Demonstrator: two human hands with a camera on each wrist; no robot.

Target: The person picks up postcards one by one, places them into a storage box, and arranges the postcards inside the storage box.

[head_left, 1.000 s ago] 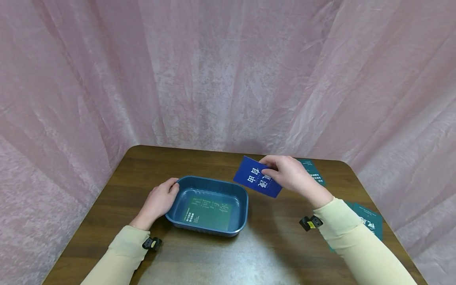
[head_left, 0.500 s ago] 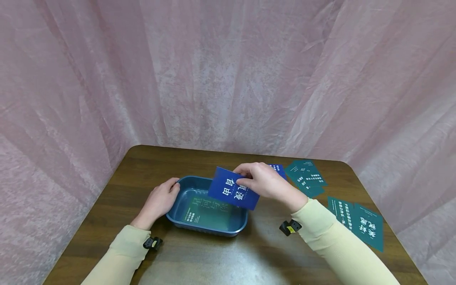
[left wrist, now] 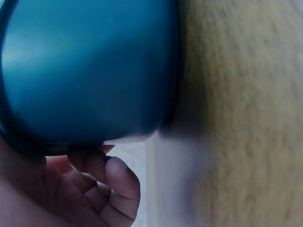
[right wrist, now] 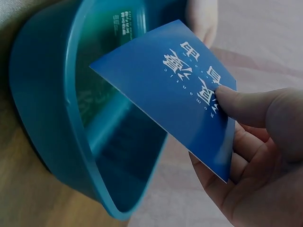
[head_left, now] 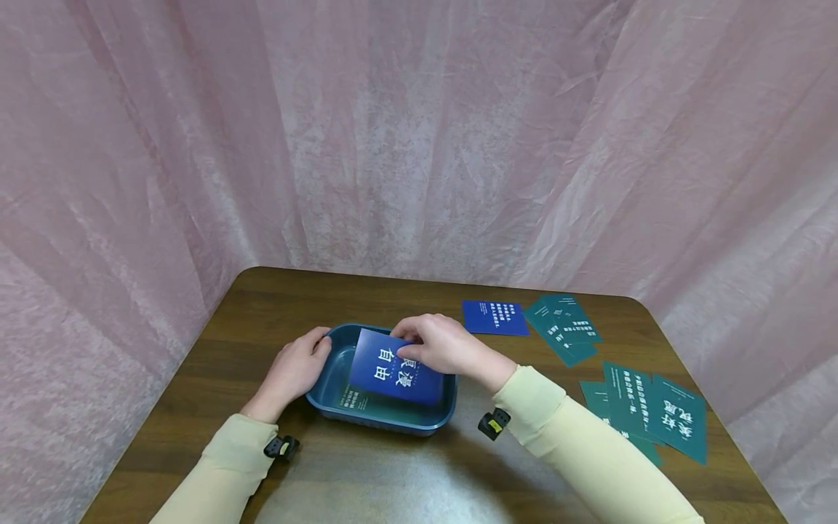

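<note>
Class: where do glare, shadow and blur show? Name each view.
Head view: pale glare on the brown wooden table, dark shadow beside the blue rectangular plastic tray; left wrist view: wood grain blurred, soft sheen on the tray; right wrist view: table blurred, blue rectangular paper card fairly sharp.

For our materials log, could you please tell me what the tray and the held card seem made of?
Tray: probably semi-gloss plastic, given its soft highlights and rounded corners. Card: likely satin-coated paperboard, given its thin, pale edge.
</note>
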